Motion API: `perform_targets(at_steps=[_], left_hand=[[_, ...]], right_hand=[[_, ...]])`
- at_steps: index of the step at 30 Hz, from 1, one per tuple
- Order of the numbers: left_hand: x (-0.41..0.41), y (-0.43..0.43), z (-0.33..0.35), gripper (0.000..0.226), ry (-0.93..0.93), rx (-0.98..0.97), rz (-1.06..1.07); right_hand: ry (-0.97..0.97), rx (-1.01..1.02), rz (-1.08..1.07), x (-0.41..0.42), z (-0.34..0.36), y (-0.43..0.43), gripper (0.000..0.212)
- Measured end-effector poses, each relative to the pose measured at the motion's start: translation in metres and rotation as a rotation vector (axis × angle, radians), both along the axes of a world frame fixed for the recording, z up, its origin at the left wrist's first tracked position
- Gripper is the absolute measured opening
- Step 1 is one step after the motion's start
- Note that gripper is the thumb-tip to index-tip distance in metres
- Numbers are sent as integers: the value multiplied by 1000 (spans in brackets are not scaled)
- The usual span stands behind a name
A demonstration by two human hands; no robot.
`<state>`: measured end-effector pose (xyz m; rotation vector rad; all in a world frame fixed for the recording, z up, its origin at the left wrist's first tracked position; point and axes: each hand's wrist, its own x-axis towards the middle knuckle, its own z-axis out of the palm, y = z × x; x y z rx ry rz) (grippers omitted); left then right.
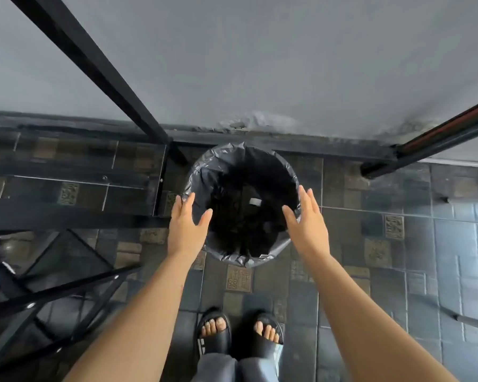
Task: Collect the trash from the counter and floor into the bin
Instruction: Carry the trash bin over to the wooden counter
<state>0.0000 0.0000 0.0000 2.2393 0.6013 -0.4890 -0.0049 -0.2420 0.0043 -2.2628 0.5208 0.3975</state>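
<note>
1. Bin point(243, 205), black liner, stands on tiled floor point(370, 271) against wall point(260, 64); black metal frame point(94, 64) to its left, dark pole point(439, 136) to its right.
2. Both arms reach fwd & down, one each side of bin; sandalled feet point(240, 334) just behind it.
3. Left hand point(186, 227) spread, empty, at left rim. Right hand point(307, 219) spread, empty, at right rim; contact w/ liner unclear.
</note>
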Motion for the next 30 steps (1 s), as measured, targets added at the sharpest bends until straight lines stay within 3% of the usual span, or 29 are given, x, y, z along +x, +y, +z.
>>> perform_targets(at_steps=[9,17,23,30], left_hand=[[7,0,-65,57,-98,-51,165],[4,1,-72,58,-165,-117,216],[-4,1,-9,51,-156,-202,252],[-39,6,135,46,-197,-210,291]], right_hand=[[-59,22,-17,16,-70,5,55],[-87,2,-87,13,-77,10,59],[-80,-27,-142,-9,-15,8,72],[-102,-50,-159,-45,128,11,72]])
